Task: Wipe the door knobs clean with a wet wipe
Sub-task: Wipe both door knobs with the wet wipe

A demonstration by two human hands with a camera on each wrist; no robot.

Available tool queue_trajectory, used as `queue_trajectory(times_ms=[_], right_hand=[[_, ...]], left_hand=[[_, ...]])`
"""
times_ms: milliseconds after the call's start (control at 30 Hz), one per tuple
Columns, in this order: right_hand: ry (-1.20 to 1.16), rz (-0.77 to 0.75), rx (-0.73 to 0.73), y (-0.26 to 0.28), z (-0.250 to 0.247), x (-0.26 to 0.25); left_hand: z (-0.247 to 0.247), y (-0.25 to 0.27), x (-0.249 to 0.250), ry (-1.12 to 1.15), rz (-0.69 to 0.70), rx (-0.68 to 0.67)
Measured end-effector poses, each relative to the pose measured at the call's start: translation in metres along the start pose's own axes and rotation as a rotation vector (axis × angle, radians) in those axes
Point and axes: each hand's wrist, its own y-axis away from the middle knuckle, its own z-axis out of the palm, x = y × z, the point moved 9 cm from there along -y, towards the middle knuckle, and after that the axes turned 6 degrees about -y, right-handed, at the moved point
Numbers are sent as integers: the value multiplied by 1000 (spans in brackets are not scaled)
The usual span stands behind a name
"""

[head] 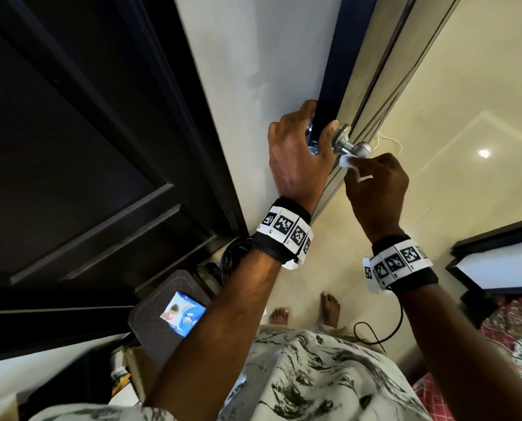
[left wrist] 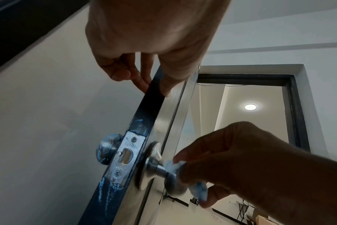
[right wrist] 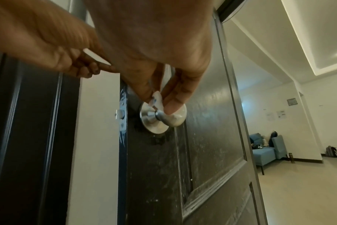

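While my left hand (head: pixel 296 156) clamps the door edge (left wrist: pixel 144 115) above the knob (right wrist: pixel 171 117) to steady it, my right hand (head: pixel 375 192) pinches the wet wipe (head: pixel 349 162) against that knob.

**Both hands up at the door edge**

I have my left hand (head: pixel 296 156) raised, wrist banded, thumb on one side of the door edge (left wrist: pixel 154 94) and fingers curled round the other. My right hand (head: pixel 375 189) sits just beside it, slightly lower, fingers and thumb pinching the wipe (head: pixel 349 164) at their tips. Both forearms reach forward, bare.
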Motion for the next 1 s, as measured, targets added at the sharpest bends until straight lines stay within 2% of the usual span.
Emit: queue_trajectory(times_ms=[133,267,467,567,700,867,933,1000], right_hand=[[15,19,-64,10,17,17],[-63,62,-19,18,14,30],[-80,5,100,3,1,10],[-15,44,63,5,11,20],[-41,169,64,18,9,50],[-279,284,160,15,-11,68],[-390,439,178,21,-6,86],[-631,617,156,30,11,102]], left_hand=[[-1,0,-1,0,-9,2],[-1,0,1,15,7,14],[-2,2,3,40,5,38],[0,2,2,28,7,34],[-1,2,3,27,13,40],[-2,2,3,39,11,48],[-3,3,3,46,3,60],[-4,3,3,46,2,67]])
